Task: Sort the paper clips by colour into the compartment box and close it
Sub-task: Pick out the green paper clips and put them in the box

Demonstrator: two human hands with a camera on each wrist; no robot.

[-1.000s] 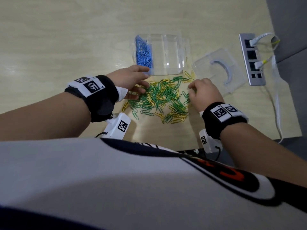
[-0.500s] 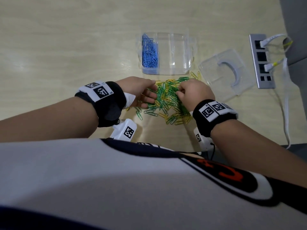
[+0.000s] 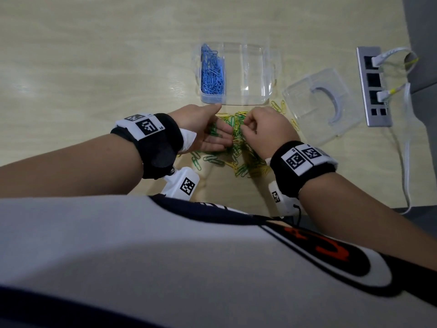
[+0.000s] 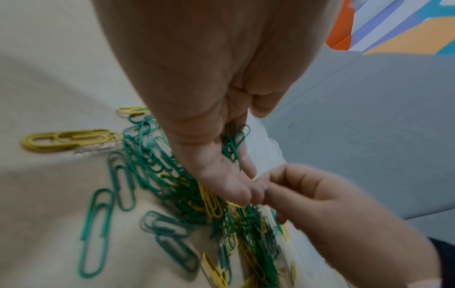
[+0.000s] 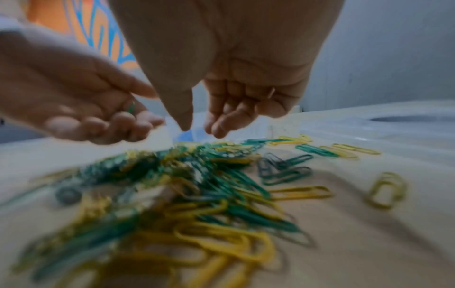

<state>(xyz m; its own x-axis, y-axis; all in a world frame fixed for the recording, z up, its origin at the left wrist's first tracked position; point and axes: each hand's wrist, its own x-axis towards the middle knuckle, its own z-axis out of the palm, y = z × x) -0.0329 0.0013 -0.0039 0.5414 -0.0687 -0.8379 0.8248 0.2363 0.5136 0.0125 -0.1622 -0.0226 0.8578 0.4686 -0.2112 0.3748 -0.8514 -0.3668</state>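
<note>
A clear compartment box [image 3: 254, 74] stands open on the table, with blue clips [image 3: 211, 72] in its left compartment and the other compartments bare. In front of it lies a mixed pile of green and yellow clips [image 3: 238, 162]. My left hand [image 3: 208, 131] hovers over the pile, palm turned up and fingers nearly straight. A few green clips [image 4: 234, 144] lie on the palm. My right hand [image 3: 262, 131] is beside it, its fingertips [image 4: 273, 185] touching the left fingertips. Its thumb and forefinger stand slightly apart [image 5: 200, 126] with nothing visible between them.
The clear lid [image 3: 324, 107] lies right of the box, close to several stray yellow clips [image 3: 280, 106]. A grey power strip [image 3: 373, 86] with white cables sits at the far right. The table's near edge runs just below my wrists.
My right hand moved left across the pile to meet the left hand. The left hand turned palm up and now carries green clips.
</note>
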